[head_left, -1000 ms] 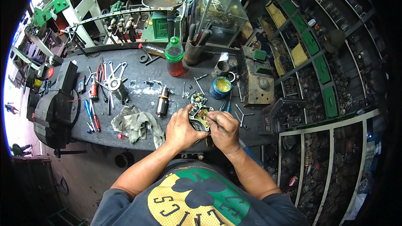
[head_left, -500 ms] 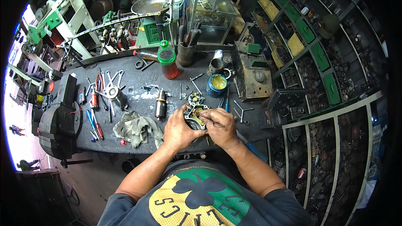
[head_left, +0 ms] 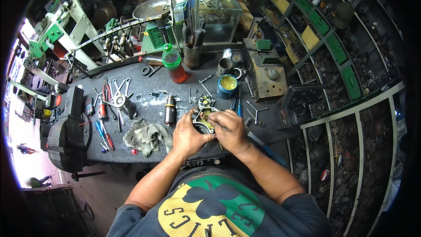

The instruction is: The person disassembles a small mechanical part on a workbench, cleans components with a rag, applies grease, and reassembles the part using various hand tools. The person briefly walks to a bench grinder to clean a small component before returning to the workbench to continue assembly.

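My left hand (head_left: 189,136) is wrapped round a cast metal housing (head_left: 201,127) with yellow grease inside, at the front edge of the dark workbench (head_left: 109,151). My right hand (head_left: 229,129) has its fingers curled and pinched over the opening of the housing; what is between its fingertips is hidden. Just beyond the housing lies a small metal assembly (head_left: 206,102). Behind it stands a blue tub (head_left: 227,87) of yellow grease. A metal cylinder with a brass band (head_left: 170,110) lies to the left of my left hand, and a grey rag (head_left: 147,136) lies nearer the front edge.
A black vise (head_left: 66,134) is at the left, beside wrenches and screwdrivers (head_left: 104,134). A bottle of red liquid (head_left: 174,63) stands at the back. A rusty metal box (head_left: 267,79) is at the right, before shelving (head_left: 333,162) packed with parts. A person (head_left: 26,149) is outside at far left.
The view has tilted slightly, so the bench and surroundings sit differently in the picture. My hands stay on the housing; my right fingers have shifted slightly over its opening.
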### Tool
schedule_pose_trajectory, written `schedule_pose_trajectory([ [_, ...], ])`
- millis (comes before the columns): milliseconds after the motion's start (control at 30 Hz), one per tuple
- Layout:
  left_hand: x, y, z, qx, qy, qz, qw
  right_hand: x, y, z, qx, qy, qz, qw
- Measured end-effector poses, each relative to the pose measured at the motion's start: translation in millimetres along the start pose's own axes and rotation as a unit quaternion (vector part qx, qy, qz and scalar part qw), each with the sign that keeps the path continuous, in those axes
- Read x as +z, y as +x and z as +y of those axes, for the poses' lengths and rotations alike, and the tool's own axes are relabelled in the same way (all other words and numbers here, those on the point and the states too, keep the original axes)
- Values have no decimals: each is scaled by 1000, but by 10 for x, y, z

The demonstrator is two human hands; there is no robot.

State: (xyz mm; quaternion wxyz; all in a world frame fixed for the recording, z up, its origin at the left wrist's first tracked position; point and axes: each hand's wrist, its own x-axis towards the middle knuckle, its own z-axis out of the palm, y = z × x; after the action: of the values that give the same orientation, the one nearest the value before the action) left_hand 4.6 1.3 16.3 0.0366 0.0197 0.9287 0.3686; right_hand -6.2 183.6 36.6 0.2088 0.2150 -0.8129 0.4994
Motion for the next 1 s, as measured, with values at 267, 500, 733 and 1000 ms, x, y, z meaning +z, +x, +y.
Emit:
schedule_pose_trajectory([
  [267,-35,11,26,3,-6,-1,1000,14,-27,-59,26,-24,22,999],
  [500,1,-9,-24,20,-6,17,1000,25,-28,-93,40,-25,3,999],
  [733,-46,-19,4,21,8,8,1000,-33,12,-91,112,13,-31,993],
  [1000,-10,-14,-32,31,-3,16,999,-64,13,-54,93,10,-43,995],
])
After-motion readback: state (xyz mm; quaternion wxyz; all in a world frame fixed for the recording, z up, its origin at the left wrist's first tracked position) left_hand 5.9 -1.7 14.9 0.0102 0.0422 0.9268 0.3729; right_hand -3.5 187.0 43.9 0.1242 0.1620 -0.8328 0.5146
